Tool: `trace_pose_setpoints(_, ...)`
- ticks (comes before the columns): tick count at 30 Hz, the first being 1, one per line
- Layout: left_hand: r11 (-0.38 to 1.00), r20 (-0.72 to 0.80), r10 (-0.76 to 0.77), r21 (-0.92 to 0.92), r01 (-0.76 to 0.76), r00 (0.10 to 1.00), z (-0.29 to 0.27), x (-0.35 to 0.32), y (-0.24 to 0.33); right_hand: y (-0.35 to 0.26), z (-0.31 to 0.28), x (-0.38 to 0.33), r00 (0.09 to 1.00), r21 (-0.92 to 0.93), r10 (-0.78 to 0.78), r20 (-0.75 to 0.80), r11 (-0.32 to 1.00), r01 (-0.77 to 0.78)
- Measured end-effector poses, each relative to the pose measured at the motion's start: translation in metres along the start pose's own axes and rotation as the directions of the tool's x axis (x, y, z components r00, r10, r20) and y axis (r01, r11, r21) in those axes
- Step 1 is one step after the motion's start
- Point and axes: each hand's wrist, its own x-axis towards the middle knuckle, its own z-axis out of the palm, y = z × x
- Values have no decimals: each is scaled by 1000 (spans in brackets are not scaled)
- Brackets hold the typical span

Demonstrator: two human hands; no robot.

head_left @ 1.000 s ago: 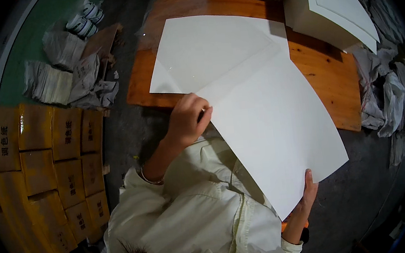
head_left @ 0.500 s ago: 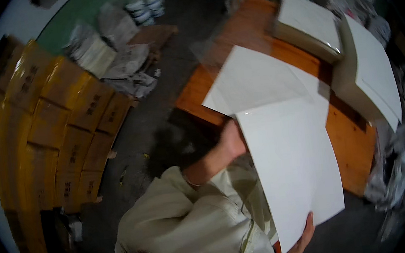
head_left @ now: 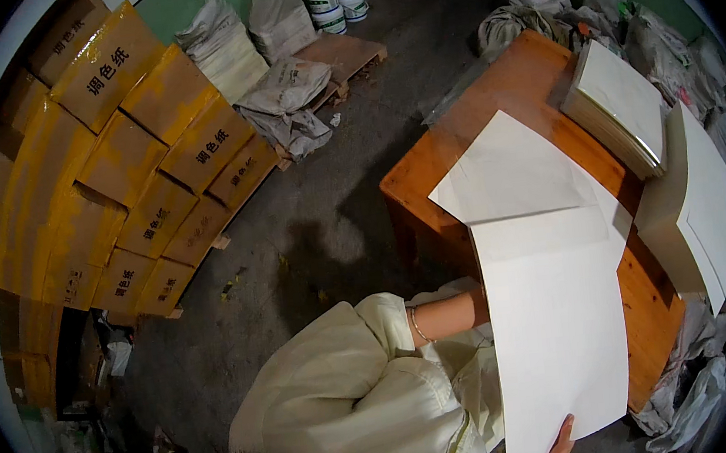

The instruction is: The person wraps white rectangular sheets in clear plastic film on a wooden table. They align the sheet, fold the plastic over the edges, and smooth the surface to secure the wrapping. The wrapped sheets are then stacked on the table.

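Note:
A large white paper sheet [head_left: 556,321] extends from the wooden table toward me, its near end beyond the table edge. My right hand [head_left: 559,448] grips that near end, with a finger lying over the top face and the rest of the hand mostly hidden. My left forearm [head_left: 448,315], with a bracelet at the wrist, reaches beneath the sheet from the left. The paper covers my left hand, so its fingers are hidden. Farther off, another white sheet [head_left: 518,159] lies turned at an angle on the table, overlapped by the near sheet.
The orange wooden table [head_left: 655,312] carries a thick paper stack [head_left: 618,101] and another tall stack [head_left: 693,203] at right. Taped cartons [head_left: 207,150] are piled at left. Behind stand buckets [head_left: 326,10] and sacks [head_left: 286,85]. Crumpled plastic bags [head_left: 660,45] surround the table's right side.
My left hand has gone from the sheet's left edge to underneath it, out of sight. My right hand keeps its hold on the near end. The whole view has shifted.

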Motion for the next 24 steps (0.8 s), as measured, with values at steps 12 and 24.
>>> trace_pose_setpoints(12, 986, -278, -11, 158, 57, 961, 13, 3, -17, 23, 25, 34, 996, 391, 68, -55, 920, -42)
trace_pose_setpoints(24, 966, -356, 64, 256, 32, 932, 16, -4, -9, 35, 38, 69, 1000, 502, 26, 2, 865, -23)
